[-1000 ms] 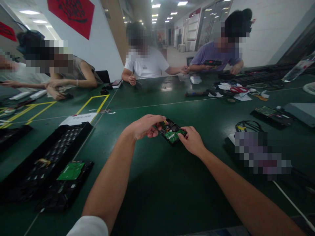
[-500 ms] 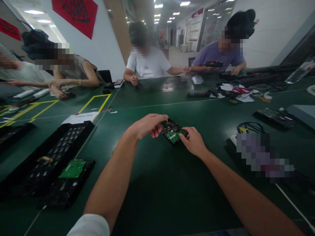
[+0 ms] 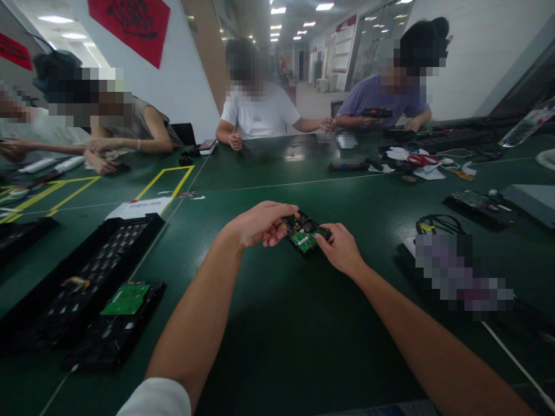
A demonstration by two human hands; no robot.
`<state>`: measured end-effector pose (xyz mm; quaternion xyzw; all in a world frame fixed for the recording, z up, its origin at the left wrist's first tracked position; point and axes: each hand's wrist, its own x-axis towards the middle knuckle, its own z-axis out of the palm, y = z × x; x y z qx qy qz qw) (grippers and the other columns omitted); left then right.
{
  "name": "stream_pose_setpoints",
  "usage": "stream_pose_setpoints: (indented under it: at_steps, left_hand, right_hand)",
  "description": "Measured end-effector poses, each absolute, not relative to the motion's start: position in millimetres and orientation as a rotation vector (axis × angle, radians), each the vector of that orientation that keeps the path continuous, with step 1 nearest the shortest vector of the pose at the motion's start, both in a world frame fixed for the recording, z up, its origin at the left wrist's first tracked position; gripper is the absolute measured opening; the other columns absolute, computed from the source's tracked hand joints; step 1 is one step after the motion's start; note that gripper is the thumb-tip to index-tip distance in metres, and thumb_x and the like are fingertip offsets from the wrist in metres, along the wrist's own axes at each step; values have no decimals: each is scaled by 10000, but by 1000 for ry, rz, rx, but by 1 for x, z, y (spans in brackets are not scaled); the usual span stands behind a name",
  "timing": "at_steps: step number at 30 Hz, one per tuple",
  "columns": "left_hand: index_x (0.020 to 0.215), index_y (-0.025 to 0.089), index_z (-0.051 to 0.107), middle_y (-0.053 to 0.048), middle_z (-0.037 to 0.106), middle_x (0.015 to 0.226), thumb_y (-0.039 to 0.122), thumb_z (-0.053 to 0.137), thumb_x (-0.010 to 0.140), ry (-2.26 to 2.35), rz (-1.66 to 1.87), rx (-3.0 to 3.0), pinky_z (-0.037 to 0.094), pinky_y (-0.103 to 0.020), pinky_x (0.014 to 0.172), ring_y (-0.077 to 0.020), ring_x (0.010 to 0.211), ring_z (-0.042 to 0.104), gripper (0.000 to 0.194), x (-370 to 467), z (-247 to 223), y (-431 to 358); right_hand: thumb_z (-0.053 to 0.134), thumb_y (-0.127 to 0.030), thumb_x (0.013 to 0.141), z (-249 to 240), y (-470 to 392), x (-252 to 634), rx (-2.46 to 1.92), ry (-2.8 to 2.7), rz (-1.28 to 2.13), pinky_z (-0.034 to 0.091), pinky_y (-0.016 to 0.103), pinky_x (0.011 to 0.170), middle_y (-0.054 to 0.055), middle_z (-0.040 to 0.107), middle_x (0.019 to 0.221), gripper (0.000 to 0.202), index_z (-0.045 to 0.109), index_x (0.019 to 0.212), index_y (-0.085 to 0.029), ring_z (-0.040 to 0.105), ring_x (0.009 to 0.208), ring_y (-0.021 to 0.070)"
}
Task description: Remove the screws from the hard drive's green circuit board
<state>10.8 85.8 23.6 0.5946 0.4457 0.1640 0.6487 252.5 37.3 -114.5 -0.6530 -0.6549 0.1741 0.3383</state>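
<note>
Green board (image 3: 304, 240), exposed yet apparently still seated, lies just left of the right hand's grip (image 3: 341, 247), which clamps the black casing (image 3: 309, 223), while the left hand's grip (image 3: 265, 224) is unclear.

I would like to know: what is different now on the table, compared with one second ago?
Very little. The left hand has moved slightly to the right, its index finger further over the far-left corner of the black device. Nothing is clearly taken or let go. The right hand keeps its hold on the device's right edge, and the long black tray stays where it was.
</note>
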Motion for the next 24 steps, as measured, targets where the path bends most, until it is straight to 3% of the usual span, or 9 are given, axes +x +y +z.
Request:
stream_pose_setpoints:
  at_steps: [3,6,9,13,17,24]
  left_hand:
    - [1152,166,677,19,578,504,511,613,993,1011,382,1356,368,-190,343,-124,344,503,385,11,22,87]
    - [1168,169,676,21,581,510,504,608,996,1009,390,1355,391,-193,352,-124,350,507,382,12,20,88]
    - [1165,167,686,27,566,506,485,599,1002,987,397,1358,384,-187,351,-119,350,504,368,14,19,87]
    - [1159,164,699,25,565,512,490,588,1005,970,400,1359,349,-182,337,-116,350,503,377,16,19,86]
    - [1180,159,698,28,557,509,490,596,999,958,405,1357,338,-177,339,-110,346,492,391,16,18,86]
    - [1138,167,697,29,554,511,491,591,1006,981,406,1366,375,-187,358,-110,355,488,366,17,18,86]
  right_hand:
    - [555,-424,996,-112,37,255,-1713,-1601,434,528,381,743,142,685,1184,409,711,1265,-159,664,787,203]
    - [548,-322,963,-112,38,259,-1668,-1469,359,548,408,824,129,719,1137,321,735,1178,-175,693,852,228]
    - [525,-191,890,-115,40,262,-1531,-1340,329,546,435,934,105,745,1079,300,730,1110,-198,707,975,248]
    - [459,-82,729,-117,39,263,-1388,-1231,363,558,414,891,85,755,1032,438,709,1067,-205,710,942,227]
    - [420,-94,608,-115,39,265,-1361,-1174,352,550,388,851,65,762,969,485,712,978,-208,711,909,213]
    - [406,-135,562,-119,40,266,-1300,-1059,478,553,352,750,43,768,819,420,735,814,-207,718,775,195]
